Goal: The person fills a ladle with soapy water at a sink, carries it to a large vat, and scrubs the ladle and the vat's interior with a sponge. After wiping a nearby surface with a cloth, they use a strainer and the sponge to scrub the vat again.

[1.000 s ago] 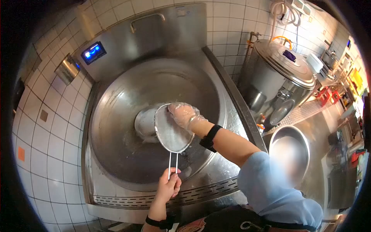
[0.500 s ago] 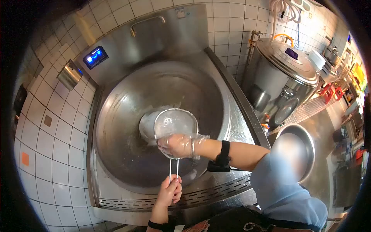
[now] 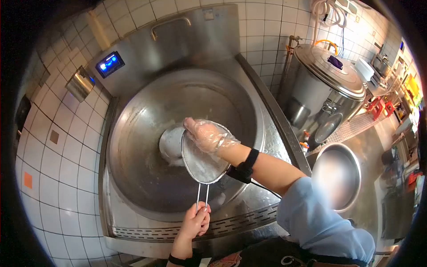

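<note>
My left hand (image 3: 195, 222) is closed around the handle of a round mesh strainer (image 3: 200, 163), which is over a large steel wok (image 3: 147, 187). In a clear plastic glove, my right hand (image 3: 204, 133) lies at the far right part of the strainer's rim, its fingers bent; what they hold, if anything, is hidden. Beside the strainer, a pale round object (image 3: 171, 144) sits in the wok, partly covered by the strainer.
A tall lidded steel pot (image 3: 307, 89) stands at the right, with a steel basin (image 3: 358, 178) nearer me. A faucet (image 3: 171, 26) and a lit display (image 3: 110, 64) are on the back panel. A metal cup (image 3: 80, 84) hangs on the left wall.
My gloved right hand has moved from the near part of the strainer to its far rim. The strainer has turned and tilted a little. My left hand stays on the handle.
</note>
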